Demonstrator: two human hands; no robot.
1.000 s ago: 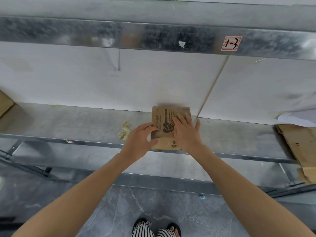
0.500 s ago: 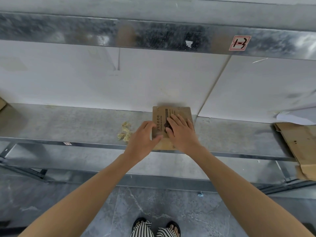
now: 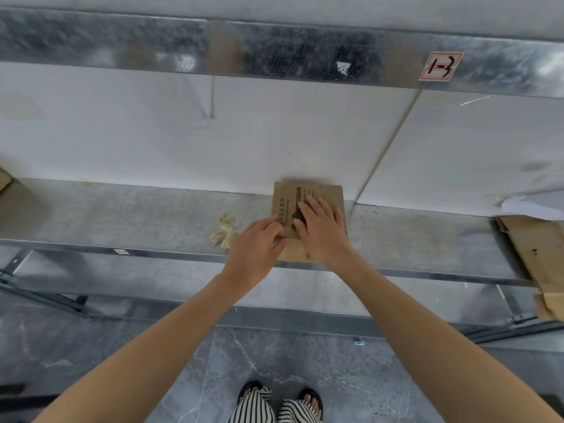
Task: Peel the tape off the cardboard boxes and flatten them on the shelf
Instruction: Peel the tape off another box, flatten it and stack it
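A small brown cardboard box (image 3: pixel 290 196) with black print lies flat on the grey metal shelf (image 3: pixel 122 218), against the white back wall. My right hand (image 3: pixel 320 227) presses down on its middle with fingers spread and straight. My left hand (image 3: pixel 256 248) holds the box's left edge, fingers on top and thumb at its near side. A crumpled wad of peeled tape (image 3: pixel 224 232) lies on the shelf just left of my left hand.
A flattened cardboard sheet (image 3: pixel 537 254) lies at the shelf's right end, hanging over the front edge. Another cardboard corner (image 3: pixel 4 178) shows at the far left. An upper shelf beam (image 3: pixel 274 53) carries a red-bordered label. Below are a lower shelf, the grey floor and my sandalled feet.
My right hand slid a little toward the box's middle and my left hand shifted slightly along the left edge. The box stays flat in the same place.
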